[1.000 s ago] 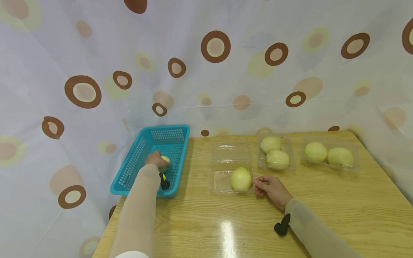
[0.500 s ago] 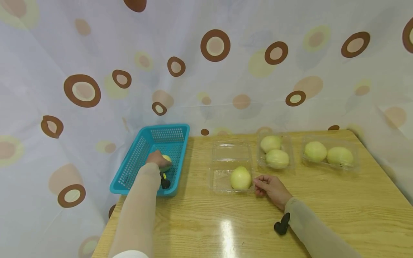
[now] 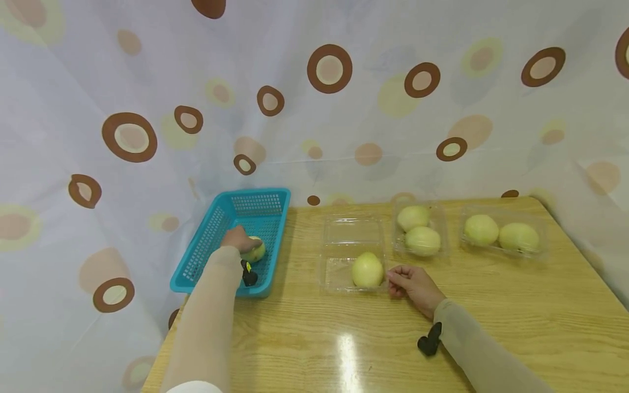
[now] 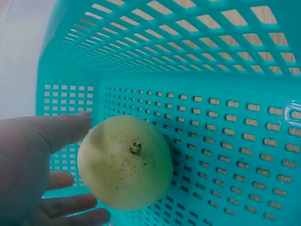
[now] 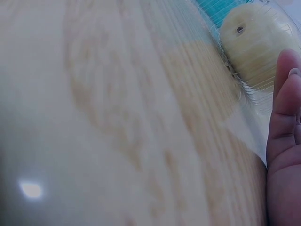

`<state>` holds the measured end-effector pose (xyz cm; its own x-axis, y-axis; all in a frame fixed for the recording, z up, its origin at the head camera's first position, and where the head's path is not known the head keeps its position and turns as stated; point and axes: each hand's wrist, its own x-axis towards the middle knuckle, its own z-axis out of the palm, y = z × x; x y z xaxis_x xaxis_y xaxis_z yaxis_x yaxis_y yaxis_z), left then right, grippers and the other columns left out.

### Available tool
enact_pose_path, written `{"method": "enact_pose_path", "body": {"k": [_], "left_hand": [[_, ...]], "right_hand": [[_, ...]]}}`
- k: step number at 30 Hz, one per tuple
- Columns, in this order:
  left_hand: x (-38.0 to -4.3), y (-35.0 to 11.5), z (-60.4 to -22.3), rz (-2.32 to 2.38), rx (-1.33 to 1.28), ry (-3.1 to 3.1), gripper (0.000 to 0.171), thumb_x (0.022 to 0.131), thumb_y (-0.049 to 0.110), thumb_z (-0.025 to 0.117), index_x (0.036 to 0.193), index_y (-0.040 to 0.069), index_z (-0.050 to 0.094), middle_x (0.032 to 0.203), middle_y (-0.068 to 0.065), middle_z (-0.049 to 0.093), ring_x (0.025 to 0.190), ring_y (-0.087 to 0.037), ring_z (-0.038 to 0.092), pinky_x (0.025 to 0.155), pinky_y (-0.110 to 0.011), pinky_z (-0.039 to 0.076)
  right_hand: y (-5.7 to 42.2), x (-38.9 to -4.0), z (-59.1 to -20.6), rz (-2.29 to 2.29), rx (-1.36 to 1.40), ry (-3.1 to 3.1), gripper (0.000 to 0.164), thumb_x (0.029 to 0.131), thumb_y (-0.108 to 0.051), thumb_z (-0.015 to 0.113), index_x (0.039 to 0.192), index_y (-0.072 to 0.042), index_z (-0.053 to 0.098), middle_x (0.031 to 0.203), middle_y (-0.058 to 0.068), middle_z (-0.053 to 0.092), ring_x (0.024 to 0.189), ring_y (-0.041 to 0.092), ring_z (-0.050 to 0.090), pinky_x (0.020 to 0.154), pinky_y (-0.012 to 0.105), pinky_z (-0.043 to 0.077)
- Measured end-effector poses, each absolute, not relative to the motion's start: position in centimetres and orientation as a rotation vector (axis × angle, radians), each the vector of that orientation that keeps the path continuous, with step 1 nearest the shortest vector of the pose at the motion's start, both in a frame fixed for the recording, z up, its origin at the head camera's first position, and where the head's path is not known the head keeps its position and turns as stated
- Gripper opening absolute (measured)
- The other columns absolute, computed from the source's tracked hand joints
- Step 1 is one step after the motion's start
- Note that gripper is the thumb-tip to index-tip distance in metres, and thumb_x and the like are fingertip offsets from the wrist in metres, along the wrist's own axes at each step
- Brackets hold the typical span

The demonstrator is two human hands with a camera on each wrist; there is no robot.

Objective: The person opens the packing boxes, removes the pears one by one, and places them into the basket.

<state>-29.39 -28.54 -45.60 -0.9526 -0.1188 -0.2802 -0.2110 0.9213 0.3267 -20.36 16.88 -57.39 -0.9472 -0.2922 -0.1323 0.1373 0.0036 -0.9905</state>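
My left hand (image 3: 237, 240) reaches into the blue-green plastic basket (image 3: 179, 281). Its thumb and fingers lie loosely spread along one side of a pale yellow melon (image 4: 124, 165). A stub of stem and brown specks show on that melon, which rests on the basket floor. Another melon (image 3: 367, 270) sits in the right half of an open clear plastic container (image 3: 339, 274) on the table. At that container's right rim is my right hand (image 3: 415, 289), thumb and forefinger together, pinching the edge. The right wrist view shows these fingers (image 5: 287, 108) beside the container wall.
Two more clear containers stand at the right: one (image 3: 444, 234) behind my right hand, another (image 3: 543, 240) farther right, each with two melons. The wooden table (image 3: 295, 338) backs onto a patterned curtain (image 3: 378, 54). The basket stands at the table's left edge.
The melon in the basket has shifted slightly right and shows more from beside my left hand. My right hand and the open container stay in place.
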Motion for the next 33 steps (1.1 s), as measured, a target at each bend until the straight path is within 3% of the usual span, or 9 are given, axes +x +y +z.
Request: {"method": "enact_pose_path", "body": {"k": [9, 15, 22, 33], "left_hand": [[-28.9, -28.0, -44.2, 0.579, -0.208, 2.865, 0.079, 0.092, 0.043, 0.061, 0.146, -0.005, 0.030, 0.144, -0.028, 0.038, 0.128, -0.045, 0.039, 0.099, -0.055, 0.041], [-28.7, -26.5, -42.6, 0.610, -0.060, 2.943, 0.073, 0.094, 0.040, 0.059, 0.146, -0.002, 0.031, 0.143, -0.026, 0.040, 0.126, -0.043, 0.043, 0.097, -0.054, 0.042], [-28.7, -23.4, -40.3, 0.696, 0.052, 2.984, 0.079, 0.093, 0.041, 0.061, 0.149, -0.001, 0.024, 0.148, -0.023, 0.035, 0.132, -0.040, 0.038, 0.102, -0.053, 0.039], [-27.9, -17.9, -38.8, 0.764, 0.218, 2.967, 0.077, 0.092, 0.042, 0.063, 0.150, 0.006, 0.027, 0.149, -0.015, 0.037, 0.133, -0.033, 0.039, 0.104, -0.048, 0.039]], "right_hand": [[17.0, -20.4, -57.2, -2.015, -0.143, 1.990, 0.043, 0.093, -0.034, 0.064, 0.105, 0.008, 0.058, 0.084, 0.011, 0.063, 0.073, 0.018, 0.063, 0.066, 0.031, 0.054], [17.1, -20.5, -57.2, -2.004, -0.139, 1.998, 0.043, 0.093, -0.034, 0.063, 0.104, 0.008, 0.058, 0.084, 0.011, 0.063, 0.074, 0.019, 0.063, 0.067, 0.031, 0.055], [17.0, -20.4, -57.2, -1.993, -0.141, 2.002, 0.041, 0.095, -0.031, 0.062, 0.105, 0.008, 0.058, 0.085, 0.010, 0.063, 0.074, 0.018, 0.063, 0.067, 0.031, 0.054], [16.8, -20.3, -57.1, -2.017, -0.159, 1.977, 0.039, 0.096, -0.029, 0.060, 0.103, 0.009, 0.058, 0.084, 0.009, 0.063, 0.074, 0.016, 0.063, 0.067, 0.029, 0.054]]}}
